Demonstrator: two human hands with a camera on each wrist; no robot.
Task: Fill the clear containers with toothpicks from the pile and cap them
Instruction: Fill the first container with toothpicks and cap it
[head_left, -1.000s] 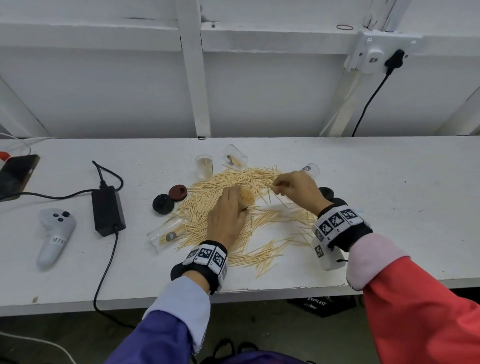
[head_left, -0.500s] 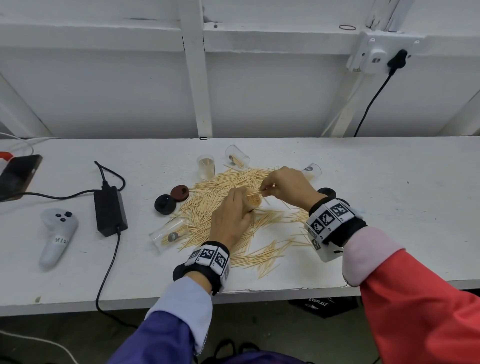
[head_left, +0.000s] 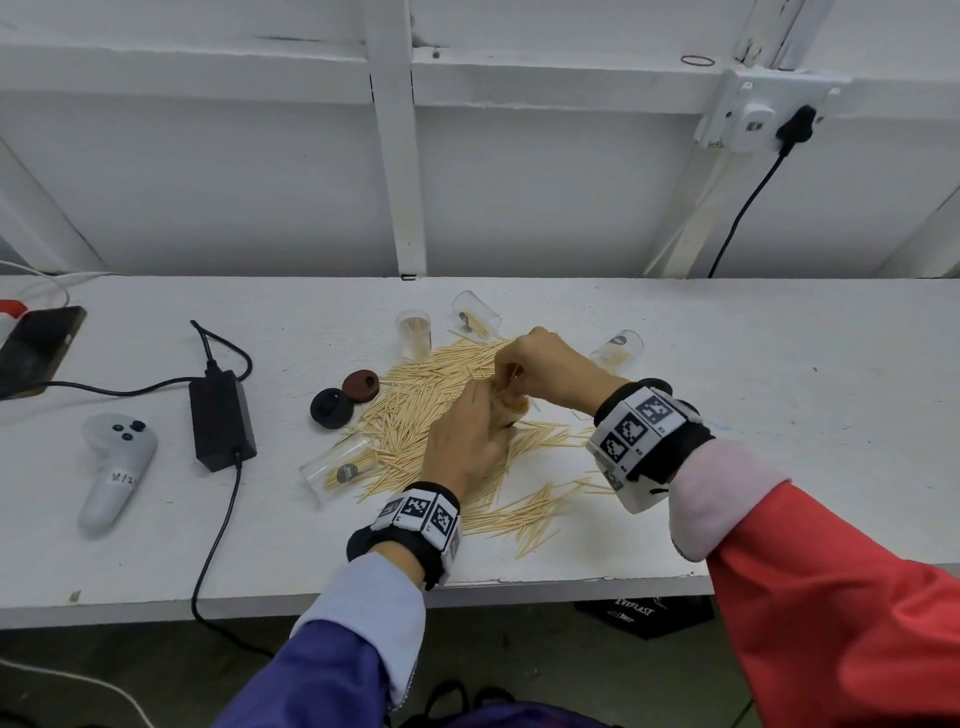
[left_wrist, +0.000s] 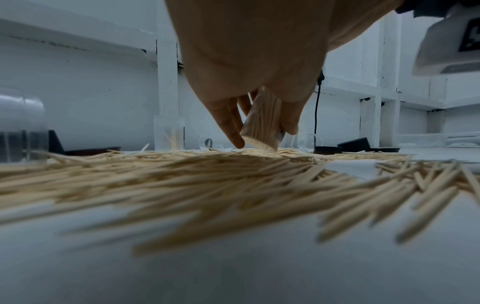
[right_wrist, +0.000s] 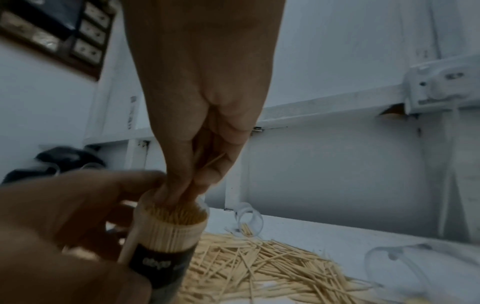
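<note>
Since a second ago my right hand (head_left: 540, 366) has come in from the pile (head_left: 415, 410) to the packed container (right_wrist: 168, 232) my left hand (head_left: 467, 441) grips above the toothpicks; right fingertips (right_wrist: 182, 191) pinch a toothpick (right_wrist: 214, 161) at its mouth — nearly full; the upright container (head_left: 414, 335) holds few; the tipped one (head_left: 337, 467) some.

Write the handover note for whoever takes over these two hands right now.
Left hand grips a clear plastic container packed nearly full of toothpicks, held above the pile.
Right hand pinches a wooden toothpick at the container's mouth.
Loose toothpick pile on the white table; round black cap and round brown cap to its left.
Done: this container almost filled.
Left: cap it; fill and cap the other clear containers, one upright, others lying down.
</note>
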